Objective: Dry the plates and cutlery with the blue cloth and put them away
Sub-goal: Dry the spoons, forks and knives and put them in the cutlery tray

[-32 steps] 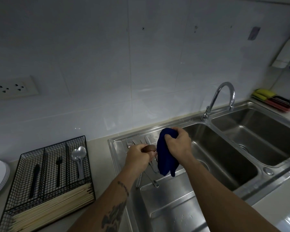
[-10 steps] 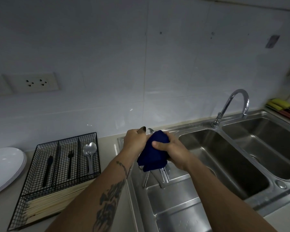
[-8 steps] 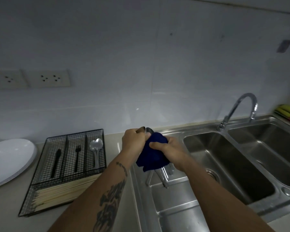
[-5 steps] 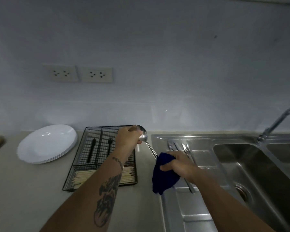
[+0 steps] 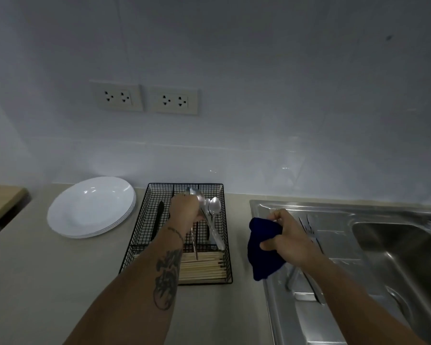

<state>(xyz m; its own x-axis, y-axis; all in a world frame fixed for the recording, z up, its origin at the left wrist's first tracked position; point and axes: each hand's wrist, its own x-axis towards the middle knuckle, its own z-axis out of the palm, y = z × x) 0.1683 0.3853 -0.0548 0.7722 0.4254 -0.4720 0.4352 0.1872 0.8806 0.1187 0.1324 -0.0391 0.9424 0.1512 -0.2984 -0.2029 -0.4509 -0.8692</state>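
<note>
Left hand [image 5: 184, 207] pinches a polished steel spoon [image 5: 210, 224] near its bowl, handle angled down toward what appears the spoon compartment of the black wire cutlery tray [image 5: 144, 220], while right hand [image 5: 288, 239] clutches the bunched dark-blue cloth [image 5: 261, 250] aside (kept ready beside the stainless sink drainboard [image 5: 334, 232]).

You're in a home kitchen: a stainless steel sink [image 5: 358, 257] with a drainboard is set into a beige worktop [image 5: 47, 282] against a plain white wall. A black wire cutlery tray [image 5: 144, 220] holding spoons [image 5: 214, 207] and wooden chopsticks [image 5: 204, 267] sits beside a stack of white plates [image 5: 90, 207]. Two double wall sockets [image 5: 144, 98] are above the worktop.
</note>
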